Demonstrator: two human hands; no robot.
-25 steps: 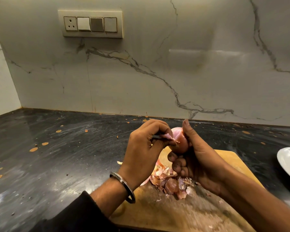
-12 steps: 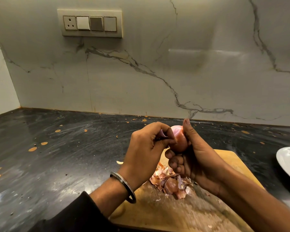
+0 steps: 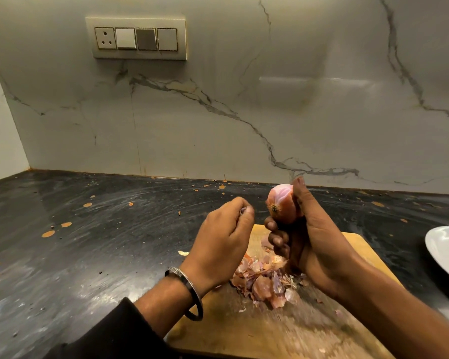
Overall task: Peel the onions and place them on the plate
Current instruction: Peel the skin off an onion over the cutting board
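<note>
Marble-look wall panel point(image 3: 244, 104), pale with grey veining, behind everything. Black tabletop point(image 3: 88, 242), speckled with orange flecks, glossy. Wooden cutting board point(image 3: 244, 330), near edge of tabletop, lower centre. White plate point(image 3: 443, 252), only partly in view at right edge, on tabletop just beside the board's right corner, well apart from the onion. Switch panel point(image 3: 136, 38) on wall, upper left: one socket, three rockers.

Right hand point(image 3: 311, 239), raised above the board, fingers curled round the onion point(image 3: 281, 204), thumb up along its right side. Onion pinkish, root end facing left, held in the air above the board's far edge. Left hand point(image 3: 223, 242), just left of the onion and apart from it, fingertips drawn together, pinching what is probably a small purple scrap of skin point(image 3: 243, 210); too small to tell for certain. Metal bangle point(image 3: 186, 294) on left wrist, dark sleeve point(image 3: 109, 332) below it.

Pile of onion peels point(image 3: 265, 278), papery pink and brown, on the board beneath both hands. Single pale scrap point(image 3: 183, 253) on tabletop, left of the board.
</note>
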